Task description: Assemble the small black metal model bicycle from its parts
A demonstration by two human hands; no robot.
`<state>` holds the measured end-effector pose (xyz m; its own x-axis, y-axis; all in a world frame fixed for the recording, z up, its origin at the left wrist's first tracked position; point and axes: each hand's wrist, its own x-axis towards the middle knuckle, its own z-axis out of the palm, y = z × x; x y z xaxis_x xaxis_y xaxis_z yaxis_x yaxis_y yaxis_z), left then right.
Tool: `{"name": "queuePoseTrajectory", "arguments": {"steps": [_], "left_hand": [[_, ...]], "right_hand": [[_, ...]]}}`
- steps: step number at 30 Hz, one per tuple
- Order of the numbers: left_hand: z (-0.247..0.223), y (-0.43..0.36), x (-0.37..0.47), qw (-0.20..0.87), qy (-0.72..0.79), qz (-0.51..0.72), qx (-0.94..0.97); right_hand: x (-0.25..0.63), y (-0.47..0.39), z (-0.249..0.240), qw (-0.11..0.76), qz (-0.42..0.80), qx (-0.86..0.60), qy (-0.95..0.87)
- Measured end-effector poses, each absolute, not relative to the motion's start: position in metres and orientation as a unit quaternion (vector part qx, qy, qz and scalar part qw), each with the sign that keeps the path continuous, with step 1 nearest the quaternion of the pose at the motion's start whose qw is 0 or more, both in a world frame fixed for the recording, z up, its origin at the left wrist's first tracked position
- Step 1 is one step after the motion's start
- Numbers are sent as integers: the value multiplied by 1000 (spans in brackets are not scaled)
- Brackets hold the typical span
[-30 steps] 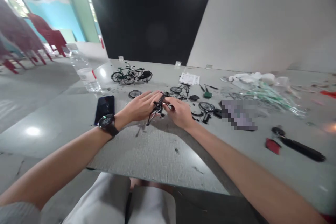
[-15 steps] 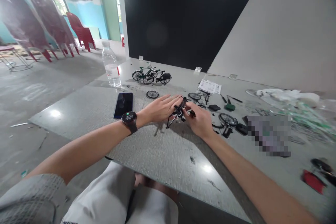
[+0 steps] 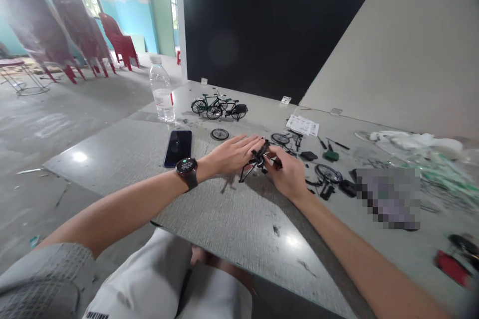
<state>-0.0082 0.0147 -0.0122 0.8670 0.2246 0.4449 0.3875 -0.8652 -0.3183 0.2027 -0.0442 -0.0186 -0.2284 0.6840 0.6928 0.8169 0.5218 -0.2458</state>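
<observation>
A small black model bicycle frame [image 3: 259, 158] is held between my two hands just over the table. My left hand [image 3: 236, 153] keeps its long fingers straight and together along the far side of the frame; its thumb is hidden. On the near right side, my right hand [image 3: 289, 173] pinches the frame with bent fingers. A small dark piece shows beside those fingers, too small to name. Just beyond my left hand lies a loose spoked wheel [image 3: 219, 134]. To the right of my right hand are another wheel [image 3: 328, 173] and a black part [image 3: 328, 192].
Two assembled model bicycles [image 3: 219, 106] stand at the back. A phone [image 3: 178, 148] and a water bottle [image 3: 162, 92] are on the left. Printed sheets [image 3: 302, 125], a green part [image 3: 331, 155], plastic packaging [image 3: 441, 159] and a red item [image 3: 452, 268] lie to the right.
The whole view has shifted slightly, with things a little further right. Both hands stay on the model bicycle frame with almost the same grip.
</observation>
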Motion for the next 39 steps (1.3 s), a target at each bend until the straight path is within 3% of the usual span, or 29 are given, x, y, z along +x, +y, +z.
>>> {"name": "queuePoseTrajectory", "arguments": {"steps": [39], "left_hand": [[-13,11,-8,146,-188,-222,-946]], "right_hand": [[205,-43,-20,398,-88,-479,-777]]}}
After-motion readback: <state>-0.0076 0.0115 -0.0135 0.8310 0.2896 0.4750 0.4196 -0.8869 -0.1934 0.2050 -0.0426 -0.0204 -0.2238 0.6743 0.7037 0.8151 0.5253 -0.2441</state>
